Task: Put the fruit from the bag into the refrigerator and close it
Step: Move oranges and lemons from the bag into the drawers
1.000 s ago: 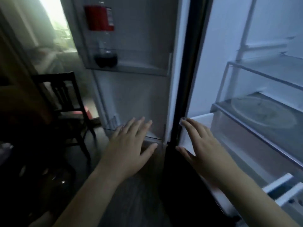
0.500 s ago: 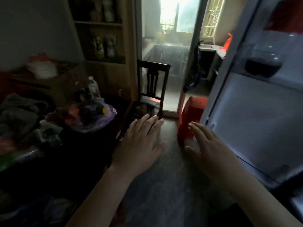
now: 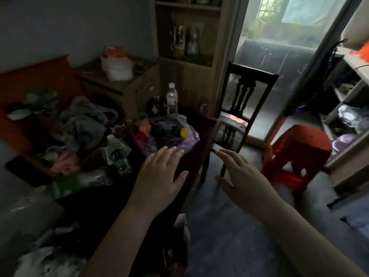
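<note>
While nothing was yet held, the left hand [image 3: 159, 176] and right hand [image 3: 245, 176] hovered flat and empty, apparently ready to reach. Just beyond the left fingertips, the crinkled purple translucent plastic bag [image 3: 189, 141] of fruit sat open on the dark counter [image 3: 192, 159]; no refrigerator showed.

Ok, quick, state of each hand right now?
Left hand: open, fingers straight, holding nothing, at the near edge of the purple bag.
Right hand: open, fingers straight, holding nothing.
</note>
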Tool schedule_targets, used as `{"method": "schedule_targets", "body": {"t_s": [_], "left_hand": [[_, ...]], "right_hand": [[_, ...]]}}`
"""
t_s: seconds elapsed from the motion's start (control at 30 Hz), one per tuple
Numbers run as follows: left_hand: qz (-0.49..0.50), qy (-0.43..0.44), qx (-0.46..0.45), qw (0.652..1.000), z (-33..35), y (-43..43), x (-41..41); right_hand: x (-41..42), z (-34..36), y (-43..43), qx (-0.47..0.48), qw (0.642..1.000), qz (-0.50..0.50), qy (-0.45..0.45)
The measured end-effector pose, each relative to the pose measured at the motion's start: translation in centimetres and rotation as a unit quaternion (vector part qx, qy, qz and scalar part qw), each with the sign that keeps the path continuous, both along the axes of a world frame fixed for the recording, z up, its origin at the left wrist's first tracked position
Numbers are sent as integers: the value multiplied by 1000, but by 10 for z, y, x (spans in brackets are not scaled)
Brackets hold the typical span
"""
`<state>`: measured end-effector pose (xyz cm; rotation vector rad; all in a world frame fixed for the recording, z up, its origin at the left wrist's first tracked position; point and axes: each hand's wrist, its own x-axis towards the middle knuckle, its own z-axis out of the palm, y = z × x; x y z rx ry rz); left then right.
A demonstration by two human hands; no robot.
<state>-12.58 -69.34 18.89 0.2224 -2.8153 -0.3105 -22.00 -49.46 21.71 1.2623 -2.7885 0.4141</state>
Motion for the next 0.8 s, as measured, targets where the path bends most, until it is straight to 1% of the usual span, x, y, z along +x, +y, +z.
{"method": "schedule_targets", "body": {"t_s": [0.3, 0.43, 0.63, 0.8], "left_hand": [[50, -34, 24, 998, -38, -52, -21], [72, -45, 21, 996, -50, -71, -39], [111, -68, 23, 991, -76, -102, -82], [153, -89, 76, 981, -103, -122, -137]], "right_hand": [[-48, -49, -67, -24, 998, 42, -49], [-79, -69, -95, -18, 996, 71, -52], [-144, -98, -145, -5, 989, 122, -78], [-211, -128, -182, 15, 981, 163, -108]]}}
